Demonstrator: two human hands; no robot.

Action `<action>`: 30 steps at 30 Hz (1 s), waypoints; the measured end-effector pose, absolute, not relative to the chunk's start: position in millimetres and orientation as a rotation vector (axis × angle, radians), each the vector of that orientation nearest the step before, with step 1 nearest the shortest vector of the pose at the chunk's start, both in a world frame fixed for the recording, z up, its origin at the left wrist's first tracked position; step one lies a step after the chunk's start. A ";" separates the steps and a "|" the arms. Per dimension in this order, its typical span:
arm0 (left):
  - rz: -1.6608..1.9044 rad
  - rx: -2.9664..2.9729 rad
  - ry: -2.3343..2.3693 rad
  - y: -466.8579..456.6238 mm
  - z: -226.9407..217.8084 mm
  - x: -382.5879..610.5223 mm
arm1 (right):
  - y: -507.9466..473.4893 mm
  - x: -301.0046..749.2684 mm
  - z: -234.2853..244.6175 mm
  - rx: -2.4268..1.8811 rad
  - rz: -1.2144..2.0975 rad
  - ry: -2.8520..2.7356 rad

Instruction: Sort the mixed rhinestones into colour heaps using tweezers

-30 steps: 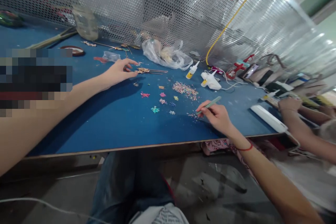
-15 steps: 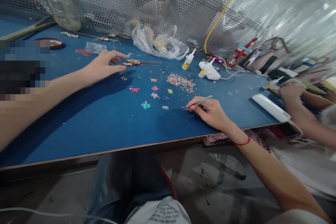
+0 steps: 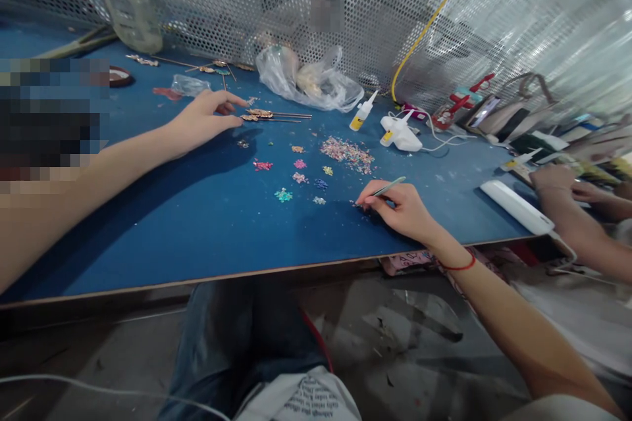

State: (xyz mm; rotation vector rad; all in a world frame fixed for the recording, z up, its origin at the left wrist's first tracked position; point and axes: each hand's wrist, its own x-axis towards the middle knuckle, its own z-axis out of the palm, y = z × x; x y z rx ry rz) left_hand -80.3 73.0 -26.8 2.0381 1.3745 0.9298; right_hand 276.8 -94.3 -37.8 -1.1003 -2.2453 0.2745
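Observation:
Pinched in my right hand [image 3: 397, 207] is a pair of pale green tweezers [image 3: 390, 187], tips down by a few tiny pale pieces at the table's near side. My left hand [image 3: 205, 118] is held with fingers apart beside gold hairpins [image 3: 259, 114] with long thin prongs. Its thumb tip is right by their ornate ends; I cannot tell if it touches them. Between the hands lie small heaps of tiny pieces: red [image 3: 263, 165], turquoise [image 3: 283, 195], pink [image 3: 299, 164], blue [image 3: 320, 183] and white [image 3: 319, 200]. Behind them spreads a larger mixed heap [image 3: 348, 154].
Small glue bottles [image 3: 363, 112] and a white device [image 3: 407, 137] with a cable stand behind the heaps. A clear plastic bag [image 3: 309, 79] leans by the perforated metal screen [image 3: 222, 0]. At right are a long white device [image 3: 516, 206] and another person's hand [image 3: 553, 177].
The view has shifted slightly, moving the scene a little rightward. My left fingers have drawn somewhat closer together by the hairpins. My right hand stays over the same spot with the tweezers.

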 end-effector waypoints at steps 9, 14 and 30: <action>0.947 2.010 1.362 72.5 -27.1 -79.6 | -95.7 277.9 -37.6 -1.127 0.249 -2.160; 0.938 2.018 1.354 73.3 -27.0 -80.9 | -95.7 276.3 -38.2 -1.157 0.269 -2.186; 0.964 2.013 1.331 76.0 -30.2 -81.7 | -97.0 273.9 -34.0 -1.096 0.203 -2.112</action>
